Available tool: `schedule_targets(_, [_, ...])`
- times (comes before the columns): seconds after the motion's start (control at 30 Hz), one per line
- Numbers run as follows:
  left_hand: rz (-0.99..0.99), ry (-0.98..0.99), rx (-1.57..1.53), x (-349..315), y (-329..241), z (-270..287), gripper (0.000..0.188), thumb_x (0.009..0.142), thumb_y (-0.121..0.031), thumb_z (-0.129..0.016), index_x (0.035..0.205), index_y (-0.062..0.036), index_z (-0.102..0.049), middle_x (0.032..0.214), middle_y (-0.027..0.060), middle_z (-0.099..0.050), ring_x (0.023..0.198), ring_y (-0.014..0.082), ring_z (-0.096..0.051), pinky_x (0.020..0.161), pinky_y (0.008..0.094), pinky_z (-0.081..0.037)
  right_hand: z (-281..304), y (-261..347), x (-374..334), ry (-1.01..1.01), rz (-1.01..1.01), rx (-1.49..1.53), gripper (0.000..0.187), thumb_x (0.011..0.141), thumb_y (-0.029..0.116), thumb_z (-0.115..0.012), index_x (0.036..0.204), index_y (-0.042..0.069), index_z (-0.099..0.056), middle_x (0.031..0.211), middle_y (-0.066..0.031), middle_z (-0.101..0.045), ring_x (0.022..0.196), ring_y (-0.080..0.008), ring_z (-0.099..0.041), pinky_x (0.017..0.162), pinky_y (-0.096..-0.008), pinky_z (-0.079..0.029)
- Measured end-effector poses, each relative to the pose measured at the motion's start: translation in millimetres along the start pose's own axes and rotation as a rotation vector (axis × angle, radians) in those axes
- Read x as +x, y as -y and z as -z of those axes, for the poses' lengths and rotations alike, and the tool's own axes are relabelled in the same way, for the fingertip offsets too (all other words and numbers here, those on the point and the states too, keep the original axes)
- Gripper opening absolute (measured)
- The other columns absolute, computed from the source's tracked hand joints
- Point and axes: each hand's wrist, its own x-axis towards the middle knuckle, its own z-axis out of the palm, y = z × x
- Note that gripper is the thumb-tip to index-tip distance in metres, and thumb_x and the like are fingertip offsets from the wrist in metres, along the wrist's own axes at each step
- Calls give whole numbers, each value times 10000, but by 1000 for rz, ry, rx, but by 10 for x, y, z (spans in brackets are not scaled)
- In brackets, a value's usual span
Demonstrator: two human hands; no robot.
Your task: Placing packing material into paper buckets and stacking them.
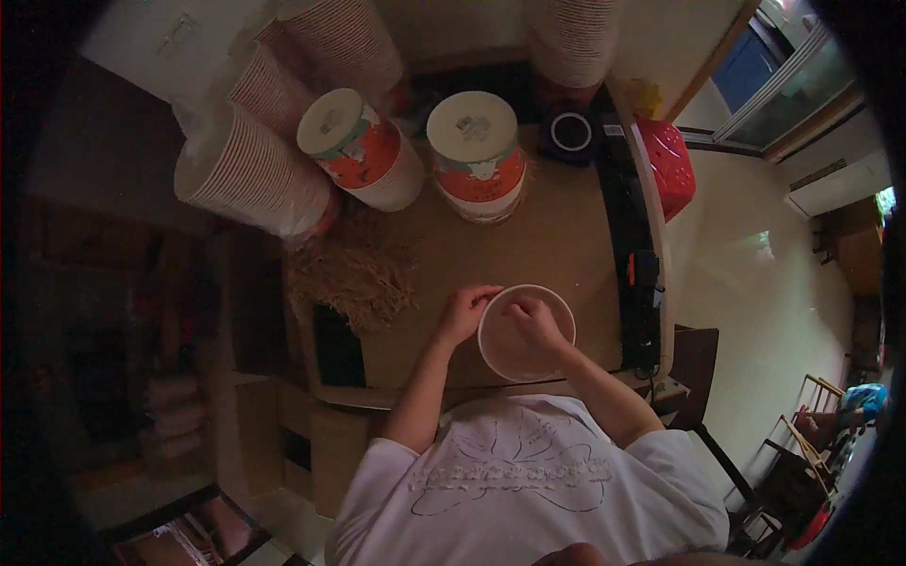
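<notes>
A white round paper bucket (pixel 526 364) stands at the near side of the table, its open mouth facing up. My left hand (pixel 462 315) is at its left rim, fingers closed on the edge. Inside the mouth is my right hand (pixel 534 324), its fingers curled against the inner wall at the far left; whether they pinch something small is hidden. To the left of my left hand lies a tangled heap of thin tan strands (pixel 357 281). Two lidded buckets with orange and green printing stand beyond my hands, one upright (pixel 479 156) and one leaning left (pixel 361 149).
Tall nested stacks of white buckets (pixel 247 174) line the far left, with another stack (pixel 573 42) at the back. A dark device with a pale ring (pixel 570 132) sits near the far right corner. A power strip (pixel 644 321) runs along the right edge, near a red stool (pixel 666 168).
</notes>
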Motion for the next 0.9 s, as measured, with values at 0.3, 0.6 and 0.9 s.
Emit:
schedule_targets(0.3, [-13, 13, -35, 19, 32, -38, 259, 773, 25, -444, 984, -10, -589, 935, 64, -615, 861, 125, -561, 772, 255, -443, 21, 100, 20, 87, -77, 68, 234, 812, 171, -474, 937, -5, -566, 860, -112, -601, 832, -167, -539, 741, -298, -409])
schedule_targets(0.6, [-17, 16, -23, 9, -54, -51, 258, 774, 14, -439, 984, -8, -588, 910, 75, -622, 843, 126, -568, 755, 257, -450, 4, -39, 47, 84, -168, 156, 239, 825, 203, -468, 864, 3, -593, 739, -30, -565, 666, -104, -524, 549, -230, -428])
schedule_targets(0.9, [11, 19, -94, 35, 175, -92, 235, 817, -14, -446, 1013, -21, -575, 953, 55, -609, 865, 116, -555, 772, 256, -444, -2, -61, 49, 90, -113, 238, 231, 829, 192, -463, 880, 3, -584, 761, -36, -569, 699, -112, -536, 600, -245, -443])
